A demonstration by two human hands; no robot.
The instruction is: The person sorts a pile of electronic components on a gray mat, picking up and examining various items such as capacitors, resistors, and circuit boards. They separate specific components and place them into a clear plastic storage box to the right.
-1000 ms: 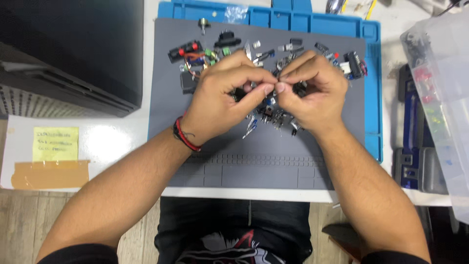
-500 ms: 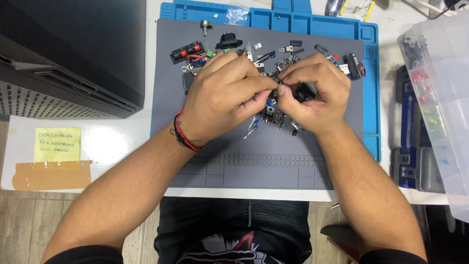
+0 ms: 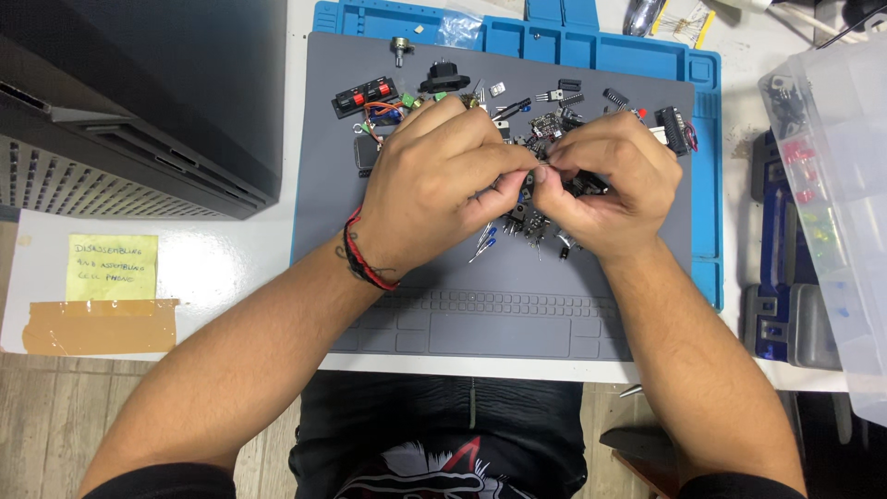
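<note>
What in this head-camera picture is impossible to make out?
- The tiny part pinched between the left hand and right hand: fingertips cover it.
- Loose components under both hands: hidden.
- Clear organiser box: cut off by the right edge.
- Yellow note: too small.

Red-and-black wristband [image 3: 368,265], black printed shirt [image 3: 434,462]

You are sitting at an electronics workbench. Under your hands lies a grey repair mat [image 3: 517,314] on a blue tray [image 3: 707,166], with many small electronic components [image 3: 554,102] scattered beyond your fingers. Right of your right hand stands a clear parts organiser [image 3: 832,185].
</note>
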